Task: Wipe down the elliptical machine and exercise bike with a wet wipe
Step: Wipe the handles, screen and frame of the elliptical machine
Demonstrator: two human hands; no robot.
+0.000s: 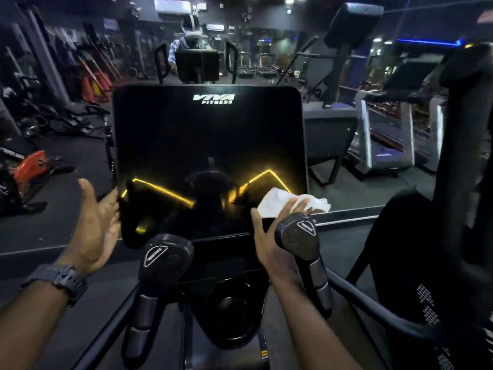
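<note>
Taking the large glossy black console screen (209, 156) with its white "VIVA FITNESS" lettering as the landmark, the scene runs as follows. Far to its left, on the dark gym floor (66, 209), lie black exercise machines and an orange-red piece of equipment (32, 166). Nearer, at the screen's lower left edge, the person's left hand (93, 225) stands palm inward with fingers straight and spread; its fingertips touch the screen's left border and it holds nothing. A dark grey digital wristwatch (60, 281) sits on that wrist.

Below the screen, two black paddle-shaped handle grips with grey metal sensor bands rise toward the camera: the left grip (165, 257) under the screen's lower middle, the right grip (298, 236) under its lower right corner. A round black cup holder (232, 305) sits lower, between them.

At the screen's lower right corner, the right hand (274, 244) presses a crumpled white wet wipe (290, 202) flat against the glass, fingers extended over the wipe and thumb lying along the screen's bottom edge. Yellow angular light lines reflect in the glass just left of the wipe.

To the screen's right stand silver-framed treadmills (389, 145), and nearest the camera a thick black upright bar (458, 161) of a neighbouring machine.
</note>
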